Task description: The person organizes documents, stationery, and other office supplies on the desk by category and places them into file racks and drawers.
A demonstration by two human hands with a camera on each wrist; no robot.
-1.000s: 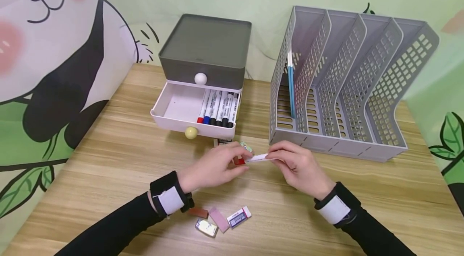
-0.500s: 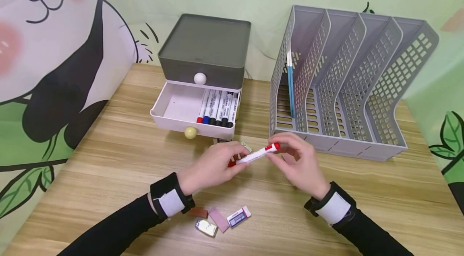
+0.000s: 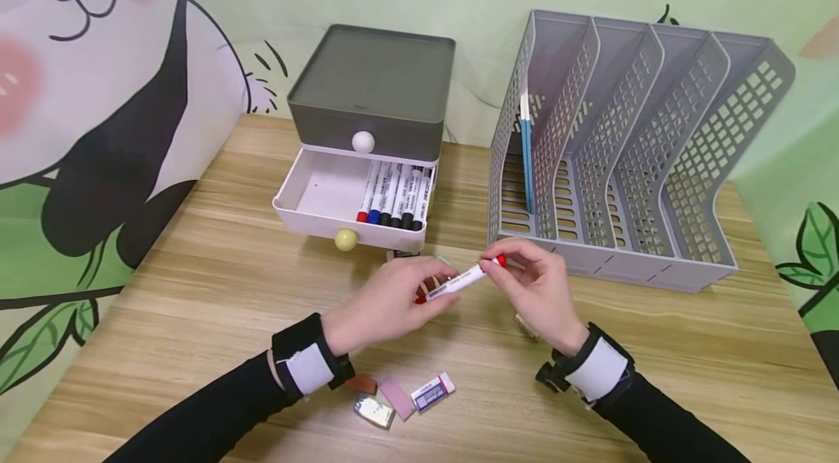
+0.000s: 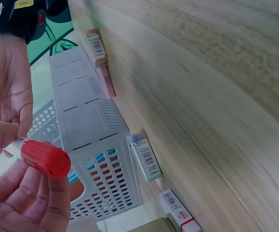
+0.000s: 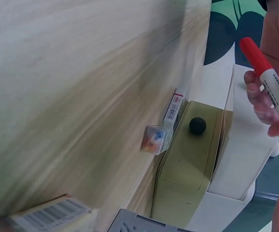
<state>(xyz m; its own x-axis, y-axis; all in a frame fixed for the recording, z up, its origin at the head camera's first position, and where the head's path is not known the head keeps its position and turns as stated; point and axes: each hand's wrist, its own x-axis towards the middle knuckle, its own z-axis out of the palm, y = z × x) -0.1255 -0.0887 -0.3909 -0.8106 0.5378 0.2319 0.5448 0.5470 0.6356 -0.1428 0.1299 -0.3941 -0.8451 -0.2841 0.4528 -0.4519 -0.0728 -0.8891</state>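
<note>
White plastic marker with red cap (image 3: 467, 276); grey perforated plastic file rack (image 3: 629, 150); dark grey box over open white drawer (image 3: 314, 190); pale yellow round knob (image 3: 345, 239); light wood-grain table (image 3: 197, 288); pink flat eraser (image 3: 395, 397); black sleeves, white wrist straps.

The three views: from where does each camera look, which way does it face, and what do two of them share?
Head: above, facing forward and down at both hands, which hold a red-capped marker.
Left wrist: low over the table, looking along it; palm and a red marker end show.
Right wrist: low, facing the drawer box; fingers show.
All share the marker.
</note>
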